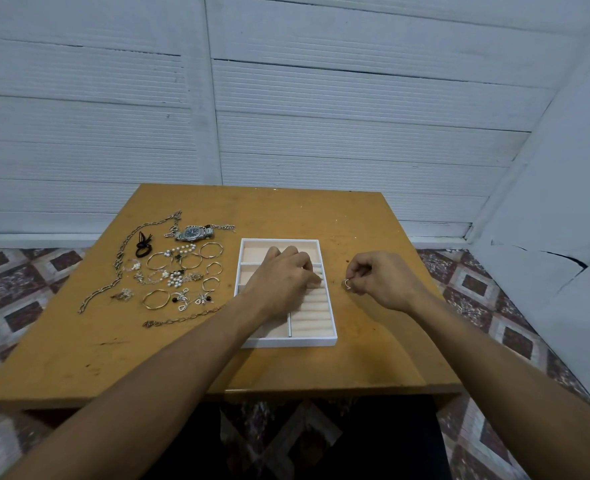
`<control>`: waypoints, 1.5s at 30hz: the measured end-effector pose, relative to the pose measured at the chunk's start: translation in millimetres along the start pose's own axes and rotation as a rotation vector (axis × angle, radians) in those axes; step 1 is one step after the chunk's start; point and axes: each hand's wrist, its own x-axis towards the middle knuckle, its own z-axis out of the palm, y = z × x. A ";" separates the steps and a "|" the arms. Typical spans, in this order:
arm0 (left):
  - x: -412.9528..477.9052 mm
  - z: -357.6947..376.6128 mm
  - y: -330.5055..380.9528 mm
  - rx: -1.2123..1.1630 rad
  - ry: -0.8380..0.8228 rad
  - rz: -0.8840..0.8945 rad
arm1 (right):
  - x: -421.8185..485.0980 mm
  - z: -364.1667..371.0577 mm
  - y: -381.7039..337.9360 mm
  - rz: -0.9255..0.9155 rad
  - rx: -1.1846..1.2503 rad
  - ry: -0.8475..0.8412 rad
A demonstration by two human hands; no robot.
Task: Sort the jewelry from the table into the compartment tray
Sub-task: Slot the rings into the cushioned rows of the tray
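A white compartment tray with peach lining sits at the middle of the wooden table. My left hand lies over the tray, fingertips pressed on the ring rolls on its right side; whether it holds anything is hidden. My right hand hovers just right of the tray, pinching a small silver ring. Left of the tray lies loose jewelry: a silver watch, gold bangles, pearl pieces, a long silver chain and a black hair tie.
A second chain lies near my left forearm at the tray's front left. White corrugated panels stand behind the table. Patterned floor tiles surround it. The table's front edge is close to my body.
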 end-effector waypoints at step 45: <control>-40.3 -25.5 -26.2 -0.083 0.048 -0.276 | 5.0 74.5 -34.4 -0.328 -0.241 0.041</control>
